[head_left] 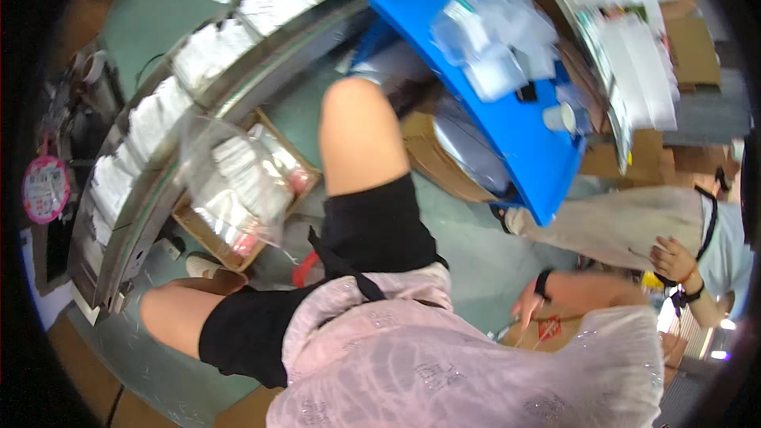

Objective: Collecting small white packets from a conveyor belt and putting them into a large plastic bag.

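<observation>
My right hand (526,303), with a black band at the wrist, hangs low at my right side. Its fingers point down beside a brown cardboard box (567,331) with a red mark. Motion smears the hand, so whether it touches the box or holds anything is unclear. My left hand is out of the picture.
A blue plastic table (483,123) carries clear plastic pieces (499,36) and a translucent cup (560,117). White folded bundles (210,54) line a curved metal conveyor. An open carton (224,250) with bagged items sits on the floor by my legs. Another person (626,226) stands at right.
</observation>
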Tool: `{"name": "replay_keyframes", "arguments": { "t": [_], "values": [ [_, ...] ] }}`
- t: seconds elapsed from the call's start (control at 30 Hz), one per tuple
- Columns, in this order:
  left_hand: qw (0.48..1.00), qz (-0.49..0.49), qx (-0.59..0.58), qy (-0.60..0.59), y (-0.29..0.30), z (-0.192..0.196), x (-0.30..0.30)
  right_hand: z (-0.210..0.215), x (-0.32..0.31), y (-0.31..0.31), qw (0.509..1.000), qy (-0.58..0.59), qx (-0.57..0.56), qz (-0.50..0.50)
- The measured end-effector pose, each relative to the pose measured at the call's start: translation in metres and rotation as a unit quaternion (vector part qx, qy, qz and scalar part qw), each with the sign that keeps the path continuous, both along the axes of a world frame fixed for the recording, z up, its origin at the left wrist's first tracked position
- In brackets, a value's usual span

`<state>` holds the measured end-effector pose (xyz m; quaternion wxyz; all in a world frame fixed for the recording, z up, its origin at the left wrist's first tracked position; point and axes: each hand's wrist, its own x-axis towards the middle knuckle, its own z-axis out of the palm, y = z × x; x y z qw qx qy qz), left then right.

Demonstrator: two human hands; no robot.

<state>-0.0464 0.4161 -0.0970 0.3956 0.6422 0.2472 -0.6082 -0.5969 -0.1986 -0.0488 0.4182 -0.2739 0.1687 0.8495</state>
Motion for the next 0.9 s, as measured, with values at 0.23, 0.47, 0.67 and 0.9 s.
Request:
{"name": "replay_keyframes", "arguments": {
  "t": [0.23, 0.47, 0.67, 0.9],
  "values": [
    [0.998, -0.039, -0.027, 0.036, -0.028, -0.03, 0.005, 0.146, 0.152, -0.107, 0.94, -0.215, -0.262, 0.039],
    [0.998, 0.002, -0.037, 0.048, -0.016, -0.031, -0.002, 0.317, 0.268, -0.139, 0.742, -0.457, -0.489, 0.046],
    [0.986, 0.147, -0.078, -0.004, 0.032, -0.021, -0.056, 0.402, 0.324, -0.141, 0.499, -0.653, -0.567, 0.062],
    [0.924, 0.342, -0.163, -0.058, 0.061, -0.048, -0.174, 0.492, 0.39, -0.166, 0.44, -0.759, -0.479, -0.042]
  ]
}}
